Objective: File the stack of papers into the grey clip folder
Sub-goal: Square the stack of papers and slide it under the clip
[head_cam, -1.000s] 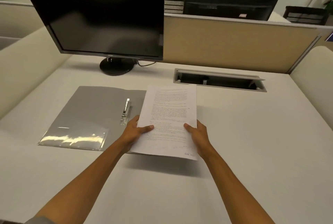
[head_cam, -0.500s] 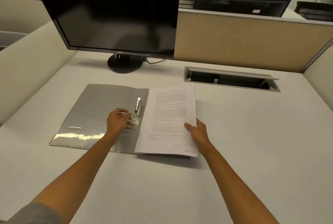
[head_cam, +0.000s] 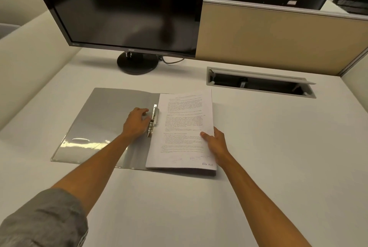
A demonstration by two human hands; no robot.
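The grey clip folder (head_cam: 103, 119) lies open on the white desk, its left flap bare with a shiny pocket at the bottom. The stack of printed papers (head_cam: 185, 127) rests on the folder's right half, its left edge beside the metal clip (head_cam: 153, 120) at the spine. My left hand (head_cam: 136, 122) is on the clip lever, fingers curled around it. My right hand (head_cam: 216, 144) grips the stack's right edge near the bottom, thumb on top of the sheets.
A black monitor (head_cam: 123, 8) on a round stand (head_cam: 137, 63) is just behind the folder. An open cable tray (head_cam: 260, 82) is sunk in the desk at the back right. A beige partition (head_cam: 278, 37) and low side walls bound the desk.
My left hand let go of the papers and moved left onto the metal clip. The stack came down onto the folder's right half, held only by my right hand. The camera moved closer.
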